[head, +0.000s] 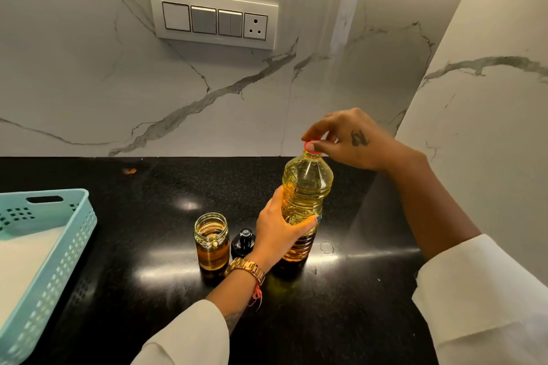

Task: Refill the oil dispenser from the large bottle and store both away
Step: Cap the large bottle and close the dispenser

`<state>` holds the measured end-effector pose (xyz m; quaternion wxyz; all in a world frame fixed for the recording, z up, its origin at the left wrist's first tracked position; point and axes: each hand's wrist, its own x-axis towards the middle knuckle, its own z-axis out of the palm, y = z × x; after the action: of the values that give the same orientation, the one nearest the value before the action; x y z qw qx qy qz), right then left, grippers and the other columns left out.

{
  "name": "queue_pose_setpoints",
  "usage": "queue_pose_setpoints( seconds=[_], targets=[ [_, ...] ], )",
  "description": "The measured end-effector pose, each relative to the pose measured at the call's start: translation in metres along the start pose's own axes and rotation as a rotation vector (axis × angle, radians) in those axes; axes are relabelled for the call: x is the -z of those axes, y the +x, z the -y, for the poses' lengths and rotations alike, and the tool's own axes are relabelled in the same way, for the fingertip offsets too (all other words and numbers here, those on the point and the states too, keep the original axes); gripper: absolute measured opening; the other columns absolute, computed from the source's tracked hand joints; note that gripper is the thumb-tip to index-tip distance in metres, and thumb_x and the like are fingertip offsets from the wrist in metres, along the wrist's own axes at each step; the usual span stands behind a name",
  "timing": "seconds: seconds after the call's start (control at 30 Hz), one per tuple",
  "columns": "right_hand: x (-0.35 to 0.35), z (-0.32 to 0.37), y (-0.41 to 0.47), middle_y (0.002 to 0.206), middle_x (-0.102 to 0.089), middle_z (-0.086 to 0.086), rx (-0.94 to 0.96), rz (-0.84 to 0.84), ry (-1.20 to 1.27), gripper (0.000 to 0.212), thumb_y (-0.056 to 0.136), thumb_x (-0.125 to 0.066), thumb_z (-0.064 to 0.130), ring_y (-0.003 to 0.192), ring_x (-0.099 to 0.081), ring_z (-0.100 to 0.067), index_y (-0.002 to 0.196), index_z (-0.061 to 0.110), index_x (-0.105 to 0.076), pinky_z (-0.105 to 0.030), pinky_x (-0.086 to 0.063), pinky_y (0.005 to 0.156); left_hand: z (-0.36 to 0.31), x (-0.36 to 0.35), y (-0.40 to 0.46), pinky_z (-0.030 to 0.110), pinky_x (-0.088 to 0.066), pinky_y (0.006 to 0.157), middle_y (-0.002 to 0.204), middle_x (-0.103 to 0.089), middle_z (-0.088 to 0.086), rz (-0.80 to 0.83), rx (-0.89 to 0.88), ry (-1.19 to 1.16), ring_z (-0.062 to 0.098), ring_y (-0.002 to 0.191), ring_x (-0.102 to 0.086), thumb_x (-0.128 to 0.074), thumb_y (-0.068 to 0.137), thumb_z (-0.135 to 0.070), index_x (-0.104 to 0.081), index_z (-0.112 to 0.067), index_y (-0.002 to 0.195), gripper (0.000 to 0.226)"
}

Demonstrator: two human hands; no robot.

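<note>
While a blue basket (56, 249) sits at the counter's (148, 290) left edge, an open glass jar (211, 241) (part full of oil) and a black cap (243, 241) stand beside the upright oil bottle (305, 195); the left hand (277, 234) grips its middle, and the right hand (350, 139) pinches its red lid (310, 147).

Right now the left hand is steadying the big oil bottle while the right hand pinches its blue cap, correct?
Not quite: the cap is red, not blue, as the head view shows. The rest holds: the left hand steadies the big oil bottle and the right hand pinches the cap.
</note>
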<state>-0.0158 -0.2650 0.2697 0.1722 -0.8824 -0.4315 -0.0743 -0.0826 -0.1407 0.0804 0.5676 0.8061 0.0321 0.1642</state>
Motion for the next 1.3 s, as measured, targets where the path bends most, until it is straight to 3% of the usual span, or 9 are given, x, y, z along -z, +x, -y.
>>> queue_pose_setpoints(
  seconds=[0.13, 0.23, 0.3, 0.4, 0.57, 0.73, 0.83, 1.0, 1.3],
  targets=[
    [-0.017, 0.001, -0.004, 0.074, -0.061, 0.001, -0.128, -0.177, -0.169, 0.055, 0.077, -0.046, 0.066, 0.067, -0.057, -0.013, 0.085, 0.015, -0.064, -0.024, -0.043, 0.057, -0.001, 0.000, -0.001, 0.033, -0.048, 0.093, 0.114, -0.058, -0.011, 0.005, 0.014, -0.008, 0.005, 0.106, -0.054, -0.076, 0.066, -0.046, -0.043, -0.035, 0.125, 0.068],
    [-0.026, -0.006, -0.021, 0.086, -0.067, 0.001, -0.209, -0.160, 0.126, 0.073, 0.076, -0.025, 0.076, 0.076, -0.063, -0.013, 0.099, 0.019, -0.064, -0.035, -0.053, 0.068, -0.005, 0.001, 0.000, 0.037, -0.046, 0.096, 0.117, -0.057, -0.010, 0.028, 0.049, -0.037, 0.007, 0.109, -0.054, -0.077, 0.067, -0.041, -0.042, -0.035, 0.126, 0.069],
    [-0.038, -0.015, -0.040, 0.097, -0.068, 0.003, -0.267, -0.191, 0.403, 0.063, 0.081, -0.025, 0.072, 0.086, -0.064, -0.009, 0.107, 0.028, -0.063, -0.041, -0.056, 0.077, -0.009, 0.003, 0.001, 0.036, -0.043, 0.099, 0.123, -0.053, -0.009, 0.057, 0.081, -0.046, 0.010, 0.116, -0.051, -0.079, 0.067, -0.038, -0.038, -0.034, 0.129, 0.074],
    [-0.076, -0.024, -0.073, 0.108, -0.064, 0.007, -0.444, -0.272, 0.694, 0.030, 0.085, -0.036, 0.061, 0.092, -0.061, -0.004, 0.102, 0.047, -0.057, -0.029, -0.054, 0.073, -0.011, 0.007, -0.005, 0.039, -0.033, 0.106, 0.143, -0.032, -0.007, 0.088, 0.117, -0.055, 0.013, 0.130, -0.034, -0.079, 0.065, -0.041, -0.021, -0.038, 0.141, 0.096],
    [-0.153, -0.012, -0.114, 0.119, -0.054, 0.001, -0.822, -0.169, 1.118, 0.037, 0.092, -0.049, 0.037, 0.105, -0.055, -0.017, 0.128, 0.030, -0.046, -0.035, -0.053, 0.080, -0.005, 0.004, -0.034, 0.043, -0.028, 0.111, 0.152, -0.022, -0.003, -0.004, 0.346, -0.237, 0.019, 0.138, -0.026, -0.070, 0.064, -0.058, -0.016, -0.037, 0.143, 0.098],
    [-0.180, -0.002, -0.110, 0.118, -0.060, 0.003, -0.809, -0.177, 1.266, 0.040, 0.092, -0.053, 0.023, 0.104, -0.061, -0.012, 0.130, 0.032, -0.042, -0.029, -0.053, 0.077, -0.005, -0.003, -0.043, 0.040, -0.039, 0.106, 0.132, -0.049, -0.007, 0.021, 0.374, -0.401, 0.009, 0.120, -0.047, -0.062, 0.061, -0.064, -0.038, -0.036, 0.128, 0.076],
    [-0.184, -0.007, -0.104, 0.124, -0.059, 0.000, -0.790, -0.206, 1.293, 0.045, 0.091, -0.055, 0.022, 0.107, -0.061, -0.013, 0.133, 0.030, -0.042, -0.024, -0.053, 0.076, -0.002, -0.003, -0.037, 0.042, -0.041, 0.105, 0.127, -0.052, -0.006, 0.027, 0.385, -0.457, 0.012, 0.119, -0.051, -0.061, 0.066, -0.063, -0.042, -0.039, 0.121, 0.063],
    [-0.188, -0.019, -0.083, 0.127, -0.056, -0.005, -0.785, -0.219, 1.281, 0.046, 0.092, -0.055, 0.022, 0.110, -0.059, -0.015, 0.135, 0.028, -0.041, -0.023, -0.053, 0.074, 0.000, 0.000, -0.015, 0.046, -0.039, 0.105, 0.133, -0.049, 0.000, 0.016, 0.407, -0.464, 0.017, 0.121, -0.049, -0.055, 0.059, -0.075, -0.039, -0.028, 0.133, 0.089],
    [-0.188, -0.044, -0.038, 0.130, -0.053, -0.007, -0.789, -0.225, 1.252, 0.044, 0.093, -0.052, 0.023, 0.111, -0.056, -0.017, 0.136, 0.027, -0.041, -0.023, -0.051, 0.072, 0.006, 0.002, 0.032, 0.049, -0.039, 0.104, 0.135, -0.048, 0.003, 0.001, 0.415, -0.416, 0.020, 0.120, -0.049, -0.048, 0.061, -0.076, -0.040, -0.029, 0.132, 0.086]
  ],
)
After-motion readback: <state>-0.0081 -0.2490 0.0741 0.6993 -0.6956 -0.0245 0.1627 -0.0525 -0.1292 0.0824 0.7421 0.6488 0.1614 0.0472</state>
